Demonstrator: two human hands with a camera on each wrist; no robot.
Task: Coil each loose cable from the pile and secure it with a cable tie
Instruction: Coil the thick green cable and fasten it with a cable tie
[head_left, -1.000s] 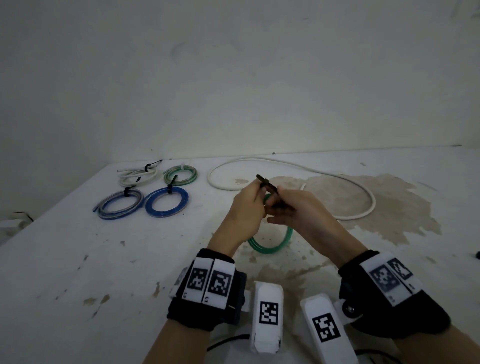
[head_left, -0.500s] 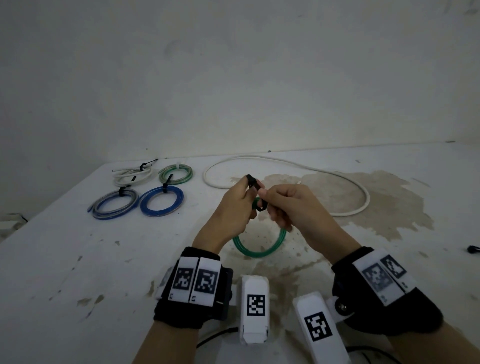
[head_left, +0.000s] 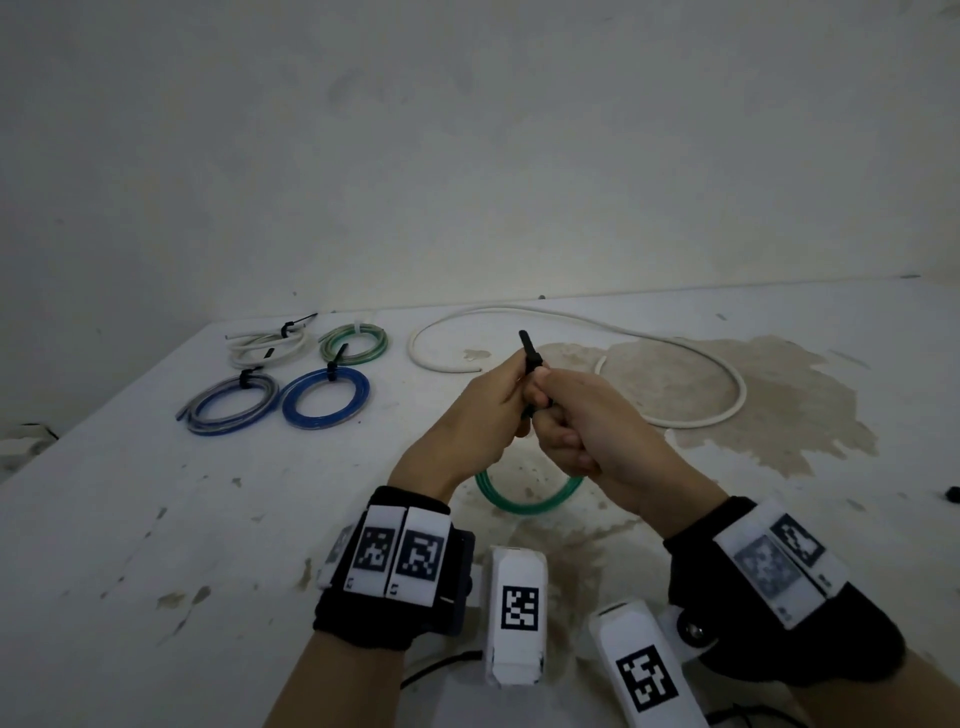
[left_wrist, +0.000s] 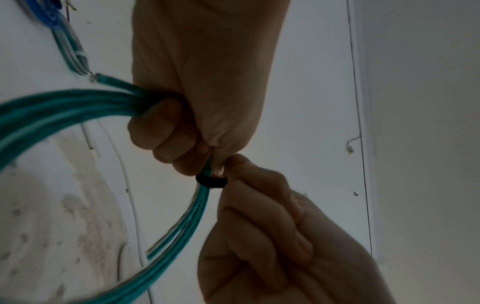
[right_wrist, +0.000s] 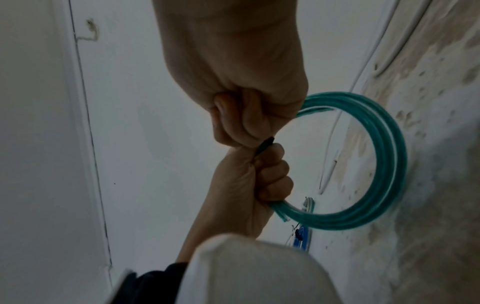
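Observation:
A green cable coil (head_left: 530, 500) hangs above the table from both my hands, which meet in the middle of the head view. My left hand (head_left: 511, 387) grips the top of the coil (left_wrist: 78, 107) with curled fingers. A black cable tie (head_left: 529, 349) is looped round the strands (left_wrist: 211, 181), its tail standing up between my thumbs. My right hand (head_left: 553, 400) pinches the tie right against my left hand. In the right wrist view, the tie (right_wrist: 265, 146) shows as a dark sliver between the two fists, and the coil (right_wrist: 384, 164) curves out to the right.
Several tied coils lie at the back left: white (head_left: 265, 347), green-white (head_left: 354, 343), grey-blue (head_left: 228, 411) and blue (head_left: 324, 399). A long loose white cable (head_left: 737, 396) curves over a brown stain behind my hands. A small black object (head_left: 952, 492) sits at the right edge.
The tie's long tail pointed up-left from my right hand; it has since been looped round the coil. Its short tail now stands upright and my fists have drawn together.

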